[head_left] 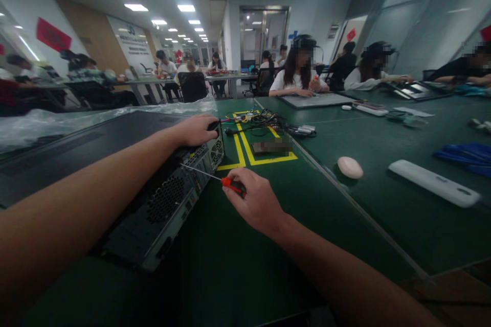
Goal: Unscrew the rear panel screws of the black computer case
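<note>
A black desktop computer case (111,138) lies on its side at the left, its metal back panel with vent holes and a round fan grille turned towards the right. Across its top stretches my left arm, and my left hand (194,131) grips the far rear corner, fingers over the edge. My right hand (259,199) is closed around the red and black handle of a screwdriver (232,184). The thin shaft points left, its tip at the upper edge of the back panel, near the expansion slots. Whether the tip sits in a screw is too small to tell.
Beyond the case lie a bundle of cables (268,121) and a flat brownish object (264,147) inside yellow tape lines. To the right are a pale rounded object (350,167), a long white device (433,183) and blue cloth (466,157). Several people work at tables behind.
</note>
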`<action>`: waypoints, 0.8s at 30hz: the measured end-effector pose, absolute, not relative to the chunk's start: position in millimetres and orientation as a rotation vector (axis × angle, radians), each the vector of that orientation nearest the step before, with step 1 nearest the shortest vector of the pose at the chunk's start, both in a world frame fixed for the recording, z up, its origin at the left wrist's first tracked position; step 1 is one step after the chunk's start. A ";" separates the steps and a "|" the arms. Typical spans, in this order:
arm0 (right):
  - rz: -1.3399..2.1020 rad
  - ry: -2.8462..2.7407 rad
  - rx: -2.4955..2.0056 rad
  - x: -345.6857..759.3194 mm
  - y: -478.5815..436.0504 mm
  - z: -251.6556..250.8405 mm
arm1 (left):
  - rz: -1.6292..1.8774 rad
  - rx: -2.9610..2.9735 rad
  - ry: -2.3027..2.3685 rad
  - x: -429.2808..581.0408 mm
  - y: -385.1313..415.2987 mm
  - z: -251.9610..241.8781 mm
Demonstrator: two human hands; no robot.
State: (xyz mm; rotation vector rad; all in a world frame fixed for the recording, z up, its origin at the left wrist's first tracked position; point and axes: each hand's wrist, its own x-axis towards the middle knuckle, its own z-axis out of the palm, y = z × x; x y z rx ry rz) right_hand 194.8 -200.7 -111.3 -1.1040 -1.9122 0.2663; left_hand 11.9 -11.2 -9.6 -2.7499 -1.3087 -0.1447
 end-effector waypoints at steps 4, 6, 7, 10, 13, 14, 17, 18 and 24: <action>0.279 -1.907 -1.101 194.5 -200.8 -112.4 | -0.128 -2.740 -1.324 13.0 -13.0 -8.7; 0.280 -1.906 -1.104 194.5 -200.8 -112.4 | -0.135 -2.740 -1.327 13.2 -13.4 -8.6; 0.281 -1.905 -1.105 194.5 -200.8 -112.2 | -0.140 -2.740 -1.324 13.2 -13.3 -8.7; 0.282 -1.906 -1.103 194.5 -201.0 -111.1 | -0.143 -2.733 -1.321 12.9 -12.2 -9.3; 0.291 -1.899 -1.098 194.4 -201.1 -110.8 | -0.137 -2.733 -1.319 12.6 -11.5 -9.4; 0.294 -1.897 -1.096 194.4 -201.0 -111.1 | -0.137 -2.736 -1.315 12.7 -11.6 -9.3; 0.284 -1.901 -1.099 194.5 -200.7 -112.2 | -0.124 -2.737 -1.308 13.4 -12.7 -8.8; 0.281 -1.904 -1.102 194.6 -200.5 -112.6 | -0.117 -2.733 -1.312 13.7 -13.2 -8.6; 0.298 -1.896 -1.112 195.0 -201.0 -112.3 | -0.108 -2.722 -1.331 14.2 -14.7 -7.9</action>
